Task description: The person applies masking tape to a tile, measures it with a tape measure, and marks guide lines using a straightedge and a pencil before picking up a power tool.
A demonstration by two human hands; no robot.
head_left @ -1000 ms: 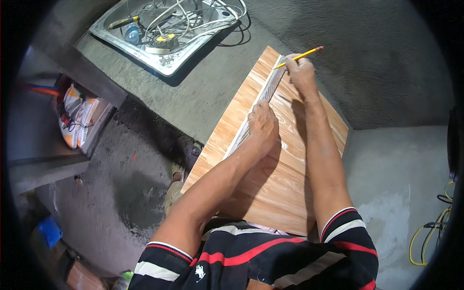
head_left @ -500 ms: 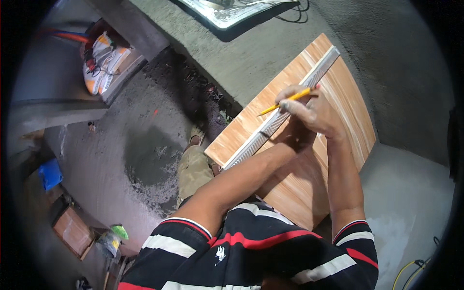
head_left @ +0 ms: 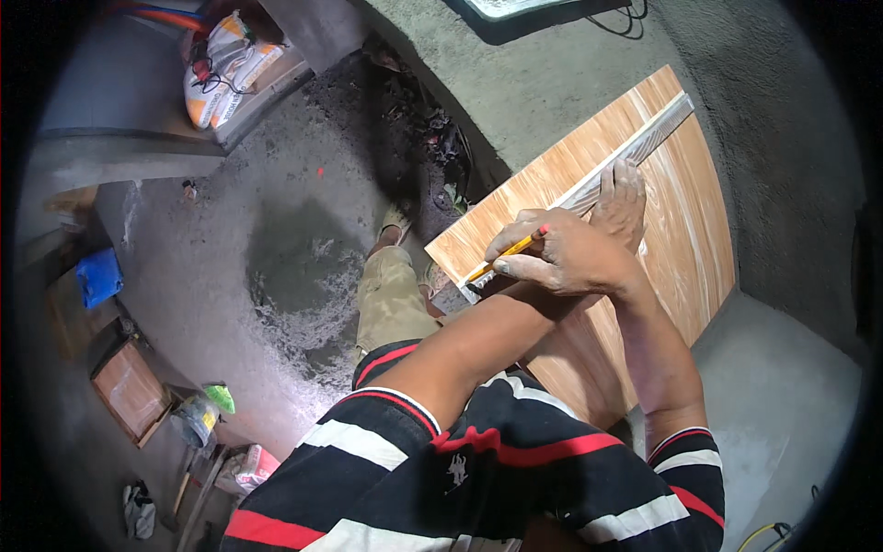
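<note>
Pencil point(head_left: 520, 247): located over the panel point(head_left: 685, 193), beside the near-left end of the metal bar point(head_left: 664, 121). Bar lies diagonally across the panel; a narrow strip of panel shows between it and the upper-left edge, a wider part on the other side. Near-left panel corner sits just beside the pencil tip, leaving little room there. Tip points lower left, red end upper right; long axis runs roughly in line with the bar. Contact of tip with panel cannot be told.

Right hand point(head_left: 568, 259): fingers closed, gripping the pencil; it crosses above the left forearm. Left hand point(head_left: 622, 212): fingers extended, laid on bar and panel, gripping nothing visible.

Beyond the panel's upper-left edge: concrete ledge point(head_left: 524, 87). Right: rough grey wall point(head_left: 791, 129).
</note>
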